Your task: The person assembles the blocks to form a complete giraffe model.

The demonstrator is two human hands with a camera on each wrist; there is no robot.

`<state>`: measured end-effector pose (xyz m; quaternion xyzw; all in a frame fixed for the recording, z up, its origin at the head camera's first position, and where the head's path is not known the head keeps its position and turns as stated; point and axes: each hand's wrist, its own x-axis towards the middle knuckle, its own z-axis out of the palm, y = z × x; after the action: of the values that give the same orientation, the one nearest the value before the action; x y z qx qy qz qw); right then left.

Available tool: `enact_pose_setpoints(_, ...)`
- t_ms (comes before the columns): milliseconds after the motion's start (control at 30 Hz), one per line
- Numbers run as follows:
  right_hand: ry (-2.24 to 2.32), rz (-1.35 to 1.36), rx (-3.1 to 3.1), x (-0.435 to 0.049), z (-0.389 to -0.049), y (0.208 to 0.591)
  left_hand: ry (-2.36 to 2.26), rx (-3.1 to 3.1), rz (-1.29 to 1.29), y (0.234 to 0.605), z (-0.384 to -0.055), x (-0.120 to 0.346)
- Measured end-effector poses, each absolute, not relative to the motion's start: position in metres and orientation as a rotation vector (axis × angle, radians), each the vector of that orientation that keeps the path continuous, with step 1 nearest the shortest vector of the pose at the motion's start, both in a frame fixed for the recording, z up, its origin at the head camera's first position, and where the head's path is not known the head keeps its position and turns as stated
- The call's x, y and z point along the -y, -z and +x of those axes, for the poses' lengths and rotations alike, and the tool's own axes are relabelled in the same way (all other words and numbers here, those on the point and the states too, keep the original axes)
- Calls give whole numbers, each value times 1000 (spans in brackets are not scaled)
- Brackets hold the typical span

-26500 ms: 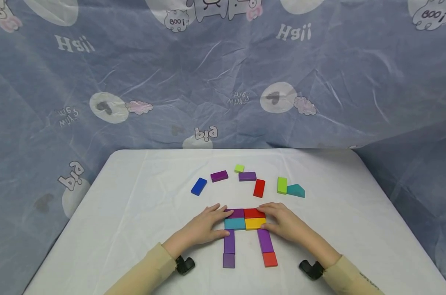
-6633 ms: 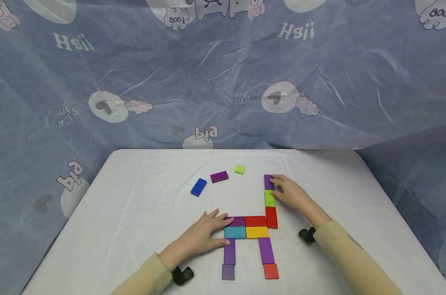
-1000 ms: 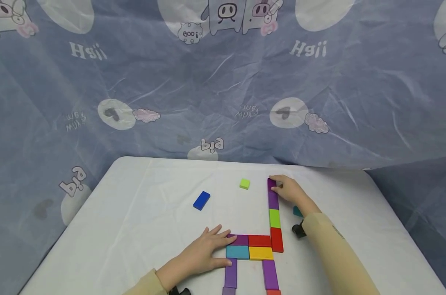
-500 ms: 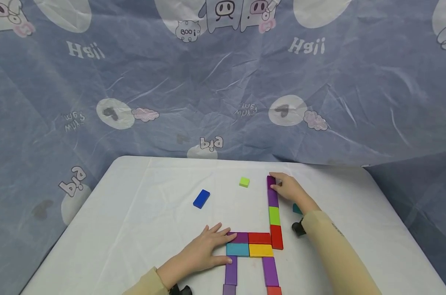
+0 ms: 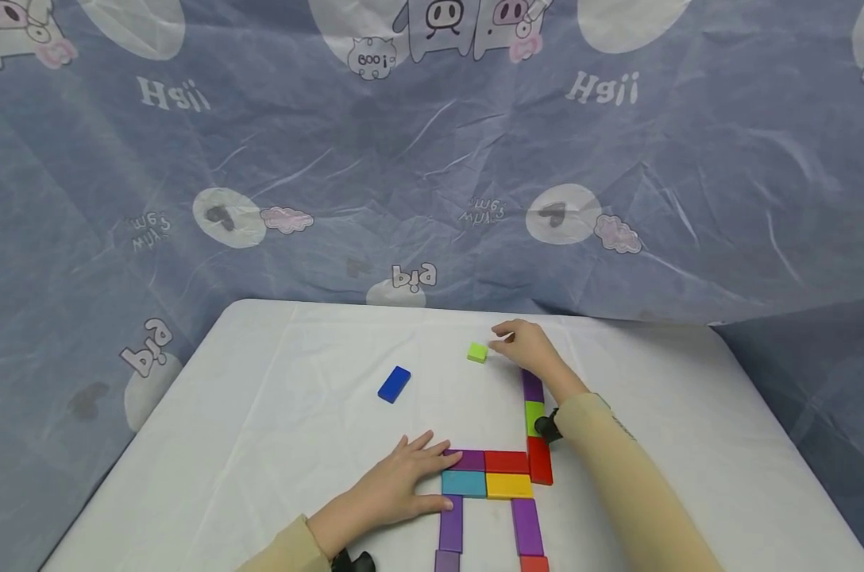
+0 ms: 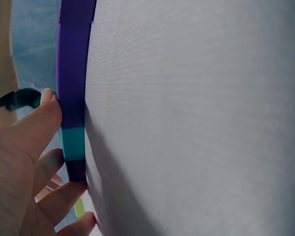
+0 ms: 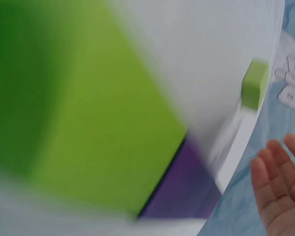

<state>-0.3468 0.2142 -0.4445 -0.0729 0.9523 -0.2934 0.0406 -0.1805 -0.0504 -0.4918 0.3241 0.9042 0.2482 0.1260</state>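
My right hand [image 5: 535, 349] hovers just right of a small lime block [image 5: 478, 353], fingers loosely bent, holding nothing. Below it runs a column of a purple block [image 5: 533, 386], a lime block [image 5: 534, 417] and a red block [image 5: 539, 461]; its far end is hidden by the hand. My left hand [image 5: 396, 481] lies with spread fingers against a flat block figure. Its fingers touch the magenta-purple block [image 5: 471, 461], and its thumb the purple leg block [image 5: 450, 524]. Teal [image 5: 464, 484], yellow [image 5: 508, 485] and red [image 5: 506, 461] blocks complete the body rows.
A blue block [image 5: 394, 384] lies alone left of the lime one. Another purple leg block [image 5: 527, 526] extends toward the front, with a red block [image 5: 534, 564] below. The white table [image 5: 275, 413] ends at a patterned blue cloth [image 5: 375, 159].
Over the earlier frames, the red, lime and two purple blocks were lined up as a column. Just now my right hand has left its far end and moved left. The left hand stays.
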Motion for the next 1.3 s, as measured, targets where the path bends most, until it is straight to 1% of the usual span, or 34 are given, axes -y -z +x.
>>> enact_pose_setpoints(267, 808, -208, -2876, -181, -350, 450, -711, -2632, 924, 489, -180, 50)
enact_pose_setpoints(500, 613, -209, -2906, -169, -349, 455, -711, -2636, 918, 490, -179, 48)
enact_pose_setpoints(700, 621, -199, -2906, -166, -347, 455, -715, -2635, 920, 491, -178, 49)
enact_pose_setpoints(933, 900, -184, -2909, -184, -353, 447, -720, -2637, 930, 490, -179, 50)
enact_pose_setpoints(1100, 1070, -69, -2869, -210, -358, 438, -727, -2637, 943, 492, -180, 51)
enact_pose_setpoints(1300, 1207, 83, -2835, -244, -362, 436, -730, -2641, 950, 492, -179, 51)
